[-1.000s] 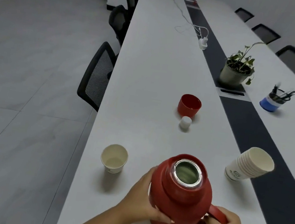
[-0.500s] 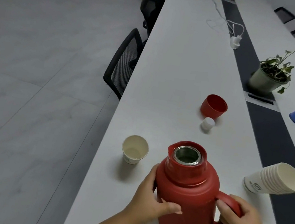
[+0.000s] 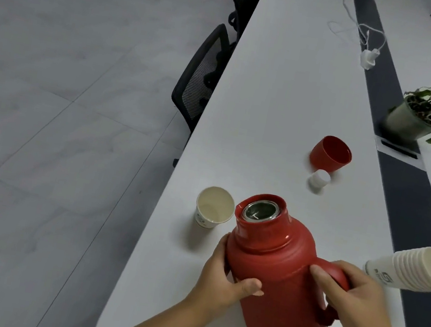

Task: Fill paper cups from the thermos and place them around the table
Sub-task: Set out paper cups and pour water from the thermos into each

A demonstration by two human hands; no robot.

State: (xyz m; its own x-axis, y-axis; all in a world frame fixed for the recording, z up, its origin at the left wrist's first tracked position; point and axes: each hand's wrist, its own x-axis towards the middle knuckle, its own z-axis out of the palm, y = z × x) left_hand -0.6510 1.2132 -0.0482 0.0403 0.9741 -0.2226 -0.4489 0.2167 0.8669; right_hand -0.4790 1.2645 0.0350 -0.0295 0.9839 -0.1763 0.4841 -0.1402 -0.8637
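A: Thermos [image 3: 280, 282]?
B: Open, tilted toward cup [image 3: 214, 207] at desk [image 3: 271, 93] edge. Left hand [image 3: 224, 276] grips body, right hand [image 3: 357, 298] grips handle.
A: Rest?
B: Red lid [image 3: 330, 153], white stopper [image 3: 319, 178] beyond; cup stack [image 3: 415, 272] lying right.

Thermos [image 3: 278, 282]: open, tilted toward your paper cup [image 3: 213, 207].
Left hand [image 3: 223, 277]: you grip its body.
Right hand [image 3: 360, 299]: you hold its handle.

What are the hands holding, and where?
Both hold the red thermos: right hand grips its handle, left hand grips its body.
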